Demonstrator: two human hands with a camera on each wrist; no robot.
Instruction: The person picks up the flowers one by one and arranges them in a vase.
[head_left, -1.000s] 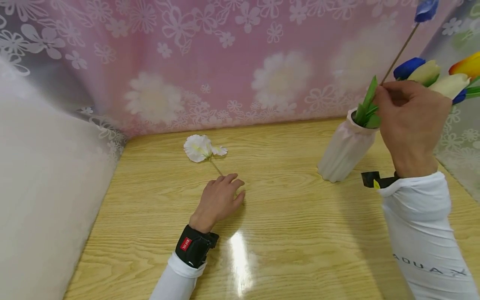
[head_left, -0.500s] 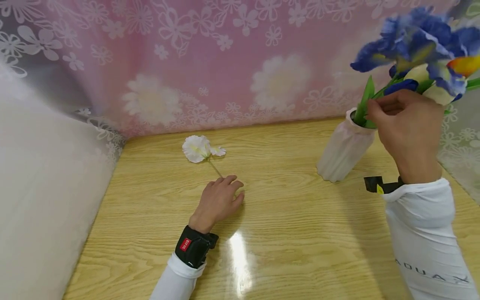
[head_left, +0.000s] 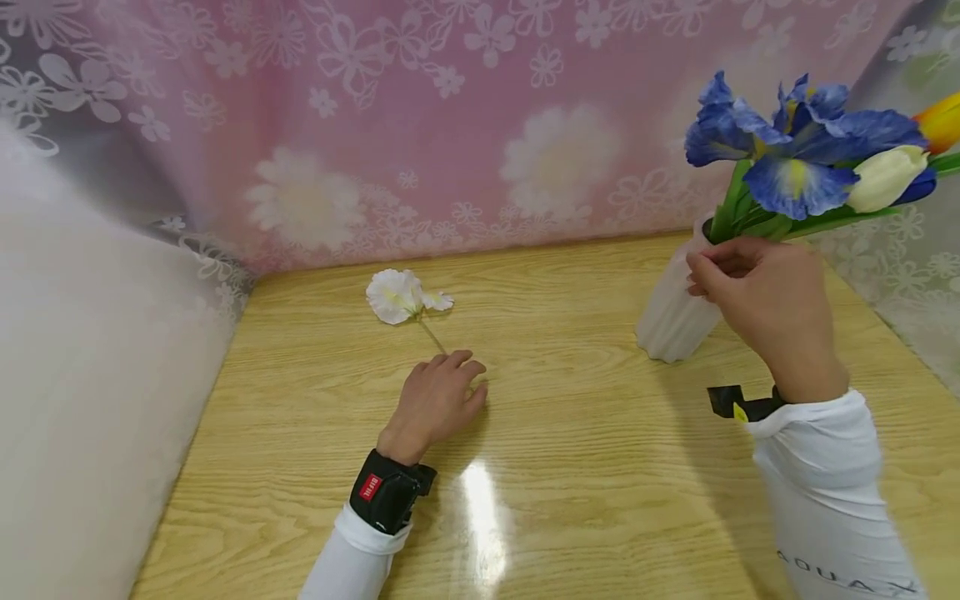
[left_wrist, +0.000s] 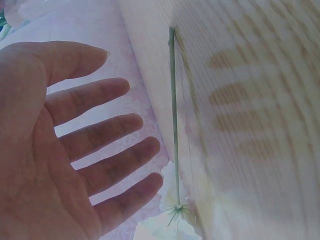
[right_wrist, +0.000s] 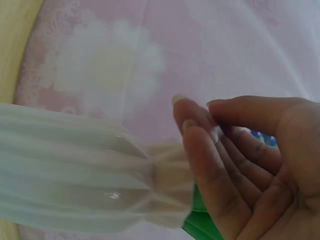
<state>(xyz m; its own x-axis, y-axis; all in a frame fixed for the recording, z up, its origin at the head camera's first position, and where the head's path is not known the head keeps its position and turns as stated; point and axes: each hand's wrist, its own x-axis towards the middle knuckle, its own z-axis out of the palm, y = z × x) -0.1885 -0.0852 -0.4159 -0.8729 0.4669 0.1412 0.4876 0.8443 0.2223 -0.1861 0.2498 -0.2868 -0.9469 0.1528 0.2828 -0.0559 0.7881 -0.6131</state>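
Note:
A blue iris (head_left: 802,179) stands in the white fluted vase (head_left: 675,304), its bloom leaning over the other flowers. My right hand (head_left: 780,304) is beside the vase's neck, fingers loosely bent, thumb close to the fingertips. In the right wrist view no stem shows between the fingers (right_wrist: 202,155) and thumb, and the vase (right_wrist: 75,172) lies just past them. On the table, a white flower (head_left: 395,297) lies with its stem toward my left hand (head_left: 435,404). That hand hovers with fingers spread; the left wrist view shows the green stem (left_wrist: 174,115) apart from the fingertips.
The vase also holds a cream tulip (head_left: 888,179), an orange-yellow tulip (head_left: 941,123) and green leaves. A pink floral curtain (head_left: 450,150) hangs behind the wooden table (head_left: 570,467). A white surface (head_left: 97,358) rises at the left.
The iris has gone down into the vase, its bloom now low over the tulips. My right hand has let go of its stem and moved down and left. My left hand has stayed put.

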